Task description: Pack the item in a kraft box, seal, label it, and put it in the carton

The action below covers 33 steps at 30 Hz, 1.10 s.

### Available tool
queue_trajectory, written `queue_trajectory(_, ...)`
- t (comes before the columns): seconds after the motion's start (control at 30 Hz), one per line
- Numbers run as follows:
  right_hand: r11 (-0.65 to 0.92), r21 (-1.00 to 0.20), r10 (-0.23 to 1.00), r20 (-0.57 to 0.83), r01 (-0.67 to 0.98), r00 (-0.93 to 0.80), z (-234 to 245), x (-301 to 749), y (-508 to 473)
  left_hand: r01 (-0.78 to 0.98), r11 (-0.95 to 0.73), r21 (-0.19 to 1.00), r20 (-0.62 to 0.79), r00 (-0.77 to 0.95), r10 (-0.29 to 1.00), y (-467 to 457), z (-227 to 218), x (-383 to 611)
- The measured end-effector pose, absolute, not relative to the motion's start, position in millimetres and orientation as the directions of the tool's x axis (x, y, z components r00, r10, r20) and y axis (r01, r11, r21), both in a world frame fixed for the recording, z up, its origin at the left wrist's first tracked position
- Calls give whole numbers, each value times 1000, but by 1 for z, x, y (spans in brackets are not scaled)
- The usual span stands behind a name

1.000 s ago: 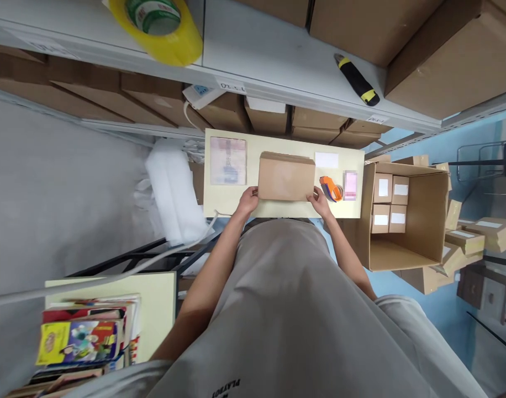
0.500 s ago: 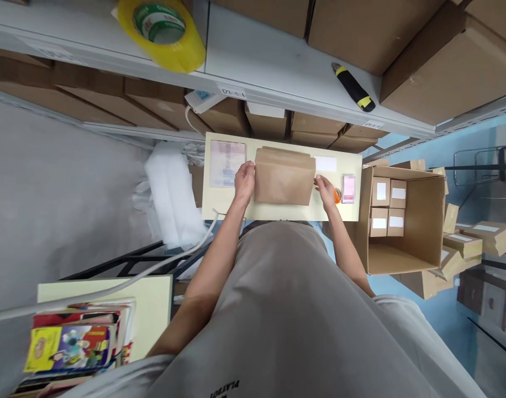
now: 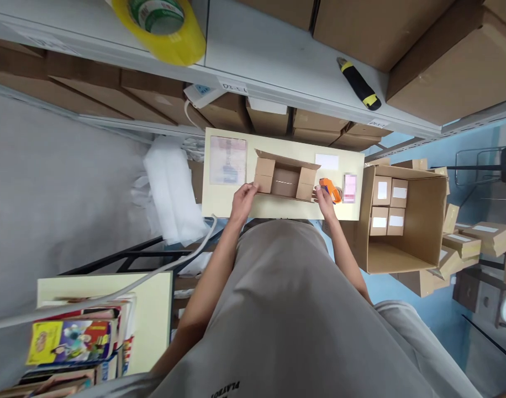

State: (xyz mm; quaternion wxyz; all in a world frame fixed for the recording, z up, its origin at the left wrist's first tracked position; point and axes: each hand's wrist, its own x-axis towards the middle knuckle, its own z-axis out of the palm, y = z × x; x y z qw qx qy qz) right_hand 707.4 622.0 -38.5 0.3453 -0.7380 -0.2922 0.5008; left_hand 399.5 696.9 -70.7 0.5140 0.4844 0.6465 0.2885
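A small brown cardboard box (image 3: 305, 179) sits on the pale yellow tabletop, its opening facing up. Its short end flaps are folded inward over the opening, a long flap stands out along the far side, and part of the bottom shows between them. My left hand (image 3: 242, 203) pinches the near left corner between thumb and fingers. At the near right corner, my right hand (image 3: 326, 203) has its fingers around the box's edge. Just beyond that hand, partly covered by it, lies an orange tape dispenser (image 3: 328, 187).
Left on the table (image 3: 232, 207) lies a printed sheet (image 3: 228, 160); a white label (image 3: 326, 161) and pink card (image 3: 349, 188) are right. A large open carton (image 3: 421, 221) holding small labelled boxes stands alongside. The shelf ahead carries yellow tape (image 3: 182, 47) and a cutter (image 3: 358, 84).
The box has turned from its closed brown face to its open side, so the folded flaps and inside now show. More of the orange tape dispenser is visible.
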Motion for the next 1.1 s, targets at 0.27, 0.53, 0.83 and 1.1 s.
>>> queue_trajectory(0.27,-564,-591,826,-411,577,387,-38,682,629,671,-105,734,-202,364,909,690,-53,402)
queue_trajectory(0.53,-187,-318,973,-187,930,132,-25,649,639,756,-215,618,-238,442,865,701,-34,422)
queue_trajectory(0.83,-322,-465,938,-36,825,346,-16,697,599,810,-59,584,-196,211,958,697,-19,382)
queue_trajectory(1.1,-479,-510,873,-190,715,449,-50,700,600,760,88,644,-305,150,941,713,-52,375)
